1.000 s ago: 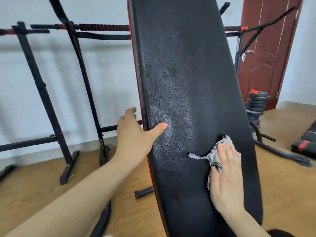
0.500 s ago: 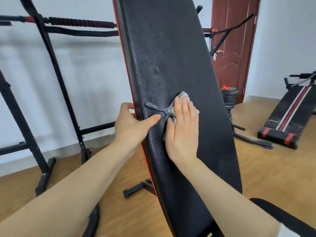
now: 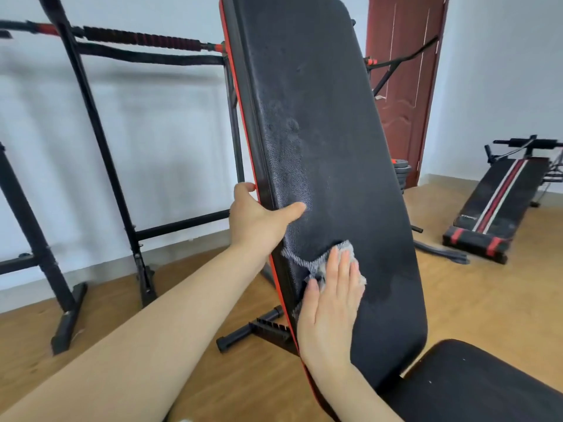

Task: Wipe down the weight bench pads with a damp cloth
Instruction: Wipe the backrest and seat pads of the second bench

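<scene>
The black back pad (image 3: 329, 123) of the weight bench stands steeply inclined in the middle of the view, with a red trim along its left edge. My left hand (image 3: 259, 220) grips that left edge, thumb lying across the pad's face and fingers behind it. My right hand (image 3: 332, 300) presses flat, fingers straight, on a grey patterned cloth (image 3: 316, 261) against the lower part of the pad. A tail of the cloth trails toward the left edge. The black seat pad (image 3: 475, 388) shows at the bottom right.
A black rack frame with a red-ended bar (image 3: 100, 159) stands at the left against the white wall. Behind the pad is a dark red door (image 3: 405, 86). A sit-up bench (image 3: 499, 202) lies on the wooden floor at the right. The bench's foot (image 3: 253, 330) crosses the floor below the pad.
My right hand and the cloth slid from the pad's lower right up to its left side, then down toward the lower left. My left hand kept its grip on the edge. The view shifted.
</scene>
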